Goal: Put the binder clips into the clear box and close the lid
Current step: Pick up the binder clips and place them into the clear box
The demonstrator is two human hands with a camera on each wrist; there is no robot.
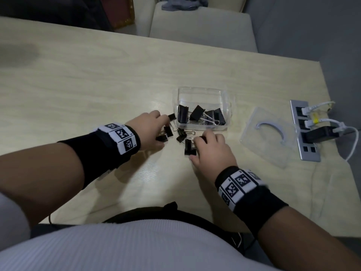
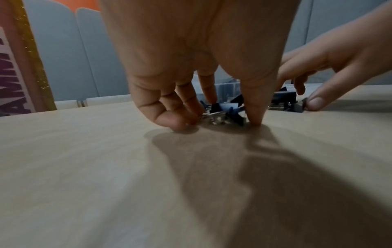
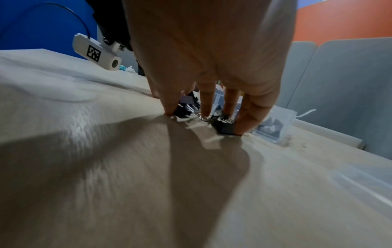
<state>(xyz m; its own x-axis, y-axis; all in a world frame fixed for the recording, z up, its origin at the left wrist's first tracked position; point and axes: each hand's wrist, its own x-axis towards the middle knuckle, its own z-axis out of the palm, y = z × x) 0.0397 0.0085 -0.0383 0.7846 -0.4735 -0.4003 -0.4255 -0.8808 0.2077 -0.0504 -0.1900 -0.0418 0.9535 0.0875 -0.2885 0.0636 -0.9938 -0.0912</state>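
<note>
Wristbands printed with black-and-white markers sit nearest us, one on each forearm, above the pale wooden desk (image 1: 97,85). Beyond them our left hand (image 1: 150,130) reaches down over a small cluster of black binder clips (image 1: 166,132) lying on the desk. Its fingers (image 2: 186,104) are curled, with their tips around the clips and the thumb planted on the wood beside them. We cannot tell whether any clip is lifted. Just to the right, our right hand (image 1: 213,151) is also lowered onto the desk, with its fingers (image 3: 206,100) spread apart and their tips down among more clips. The thumb touches a larger binder clip (image 1: 189,147), which lies flat. Between the two hands lie a few small loose clips (image 1: 181,134). Just beyond the hands stands the clear box (image 1: 201,94), open, with several large binder clips (image 1: 201,115) piled at its near end. To the right of the box, apart from it, the clear lid (image 1: 271,133) lies flat on the desk. Farther right, a silver power strip (image 1: 304,133) sits in the desk edge, with white cables and a black adapter plugged in. Past the far edge stands a pale upholstered chair (image 1: 201,28).
</note>
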